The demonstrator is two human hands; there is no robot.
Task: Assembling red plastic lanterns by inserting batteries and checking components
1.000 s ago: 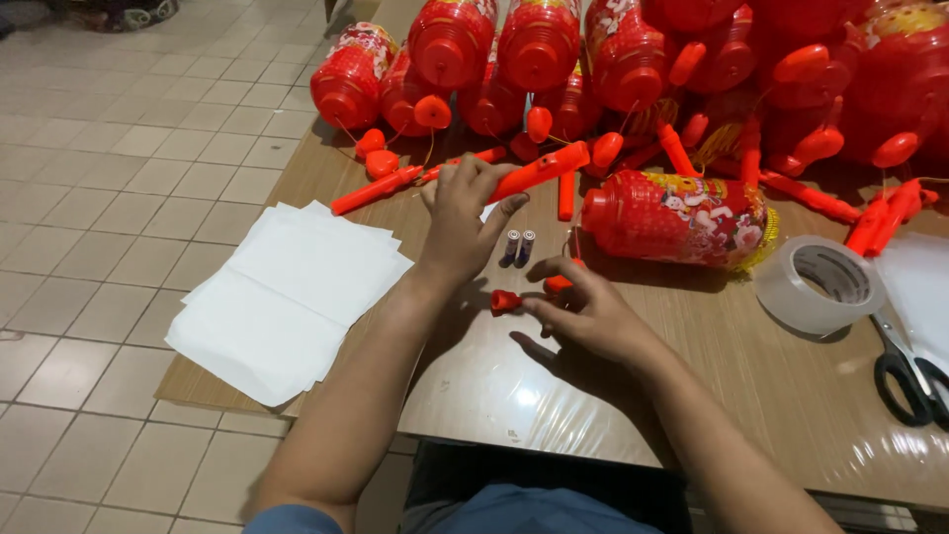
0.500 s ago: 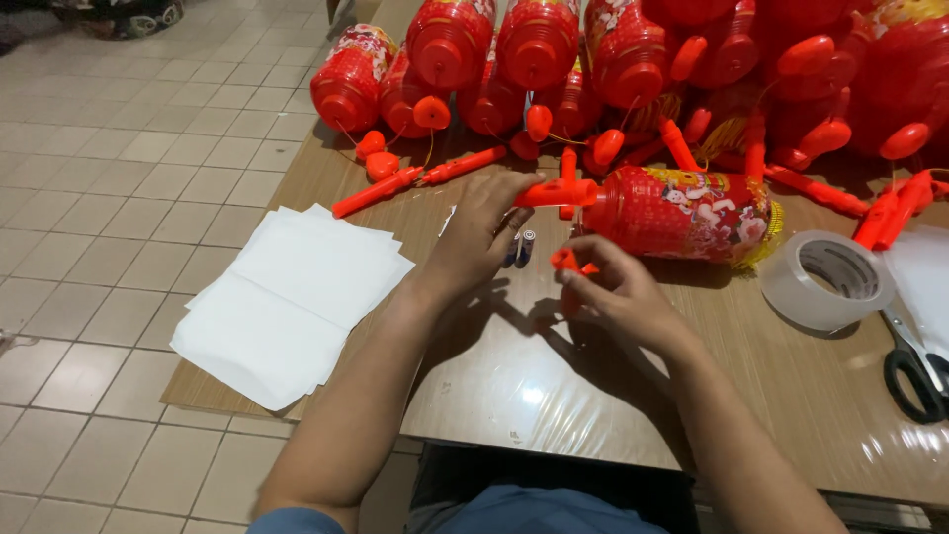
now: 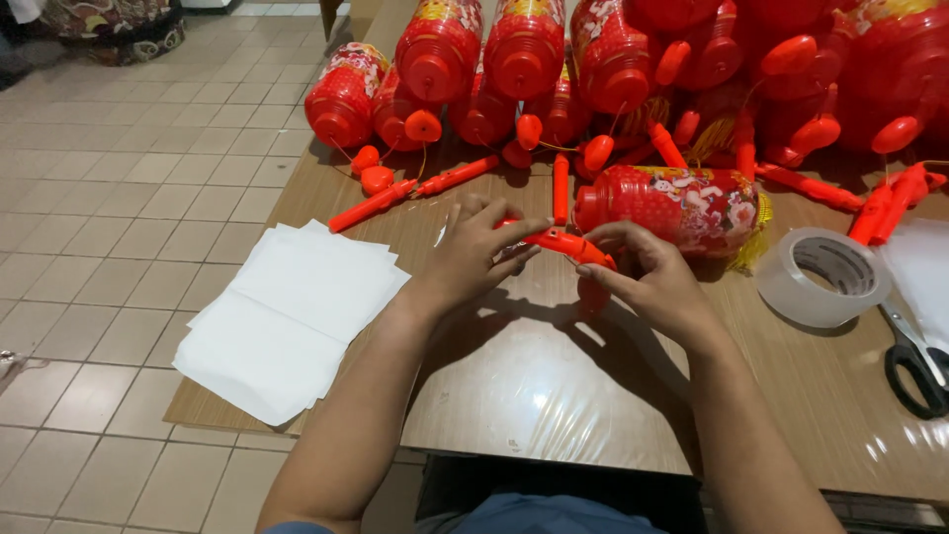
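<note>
Here, the left hand [image 3: 474,252] and the right hand [image 3: 647,277] meet over the counter [image 3: 554,396], both pinching one orange plastic handle [image 3: 573,245] — left fingers closed on its near end, right fingers curled around the other. The handle sits just in front of a red lantern [image 3: 682,203] lying on its side. A stack of white sheets [image 3: 292,316] lies to the left — a tape roll [image 3: 820,277] and scissors [image 3: 914,361] to the right.
</note>
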